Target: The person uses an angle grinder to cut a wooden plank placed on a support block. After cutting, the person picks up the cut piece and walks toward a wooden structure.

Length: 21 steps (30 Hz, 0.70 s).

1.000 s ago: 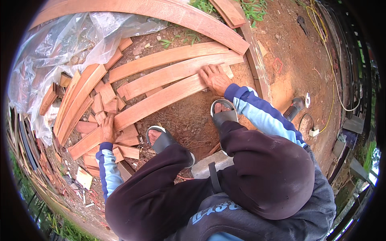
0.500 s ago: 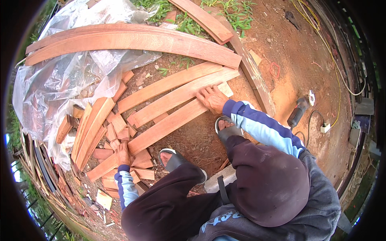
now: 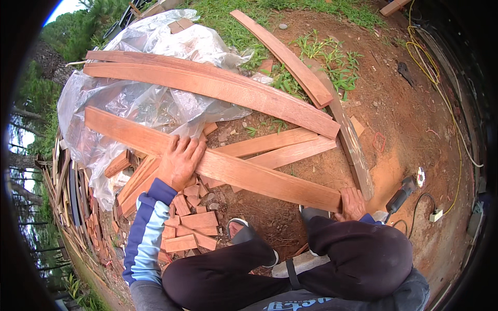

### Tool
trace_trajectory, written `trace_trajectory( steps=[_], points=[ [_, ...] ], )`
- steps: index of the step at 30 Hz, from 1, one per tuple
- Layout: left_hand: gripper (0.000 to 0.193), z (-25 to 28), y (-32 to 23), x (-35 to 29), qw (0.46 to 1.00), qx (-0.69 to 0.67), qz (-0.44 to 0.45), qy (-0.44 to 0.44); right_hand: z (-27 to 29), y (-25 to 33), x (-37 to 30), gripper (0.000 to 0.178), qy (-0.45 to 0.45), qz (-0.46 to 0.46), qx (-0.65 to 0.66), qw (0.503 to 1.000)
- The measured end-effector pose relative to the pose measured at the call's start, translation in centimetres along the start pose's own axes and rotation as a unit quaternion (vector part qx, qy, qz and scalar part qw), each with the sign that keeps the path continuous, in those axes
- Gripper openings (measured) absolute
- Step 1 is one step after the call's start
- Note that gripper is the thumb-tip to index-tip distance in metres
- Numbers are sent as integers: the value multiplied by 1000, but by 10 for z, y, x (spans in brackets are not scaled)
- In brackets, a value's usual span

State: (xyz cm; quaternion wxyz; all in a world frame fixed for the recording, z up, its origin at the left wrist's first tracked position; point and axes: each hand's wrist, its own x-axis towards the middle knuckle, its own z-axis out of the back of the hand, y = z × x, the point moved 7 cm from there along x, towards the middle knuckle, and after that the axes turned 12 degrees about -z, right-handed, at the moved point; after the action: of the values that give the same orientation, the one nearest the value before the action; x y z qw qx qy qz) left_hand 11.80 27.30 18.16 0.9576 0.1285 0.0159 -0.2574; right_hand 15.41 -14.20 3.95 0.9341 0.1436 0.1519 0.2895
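Note:
A long reddish wooden plank (image 3: pixel 249 173) spans the space in front of my knees, raised above the other boards and sloping down to the right. My left hand (image 3: pixel 181 160) is wrapped over it left of its middle, fingers across the top face. Around the plank's right end my right hand (image 3: pixel 353 203) is closed, close to my knee. Beneath and behind the plank, two planks (image 3: pixel 295 153) lie on the dirt, partly hidden by it. Below my left hand are several short wood offcuts (image 3: pixel 199 223) in a loose pile.
Long planks (image 3: pixel 218 90) lie across clear plastic sheeting (image 3: pixel 129 103). A weathered beam (image 3: pixel 350 140) runs along the right of them, with another plank (image 3: pixel 285 57) beyond. An angle grinder (image 3: pixel 402 194) with its cord rests on the dirt at right. A yellow cable (image 3: pixel 441 98) trails behind it.
The nearest plank has been lifted off the ground and swung round, its left end now over the plastic. My left hand moved up and forward; my right hand moved nearer my knee. The view shifted.

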Motion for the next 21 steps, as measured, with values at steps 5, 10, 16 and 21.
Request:
trace_trajectory(
  steps=[5,10,16,21],
  points=[
    [70,-5,11,134,996,32,-88,-12,16,-13,-55,82,-98,-149,62,982],
    [67,-29,10,242,989,38,-67,-124,8,-26,-78,82,-139,-333,44,932],
    [67,-34,6,218,988,12,-27,-149,14,-68,0,71,-108,-334,71,934],
    [67,-49,-13,92,994,-86,-72,11,21,-92,44,71,-63,-341,34,938]
  ],
)
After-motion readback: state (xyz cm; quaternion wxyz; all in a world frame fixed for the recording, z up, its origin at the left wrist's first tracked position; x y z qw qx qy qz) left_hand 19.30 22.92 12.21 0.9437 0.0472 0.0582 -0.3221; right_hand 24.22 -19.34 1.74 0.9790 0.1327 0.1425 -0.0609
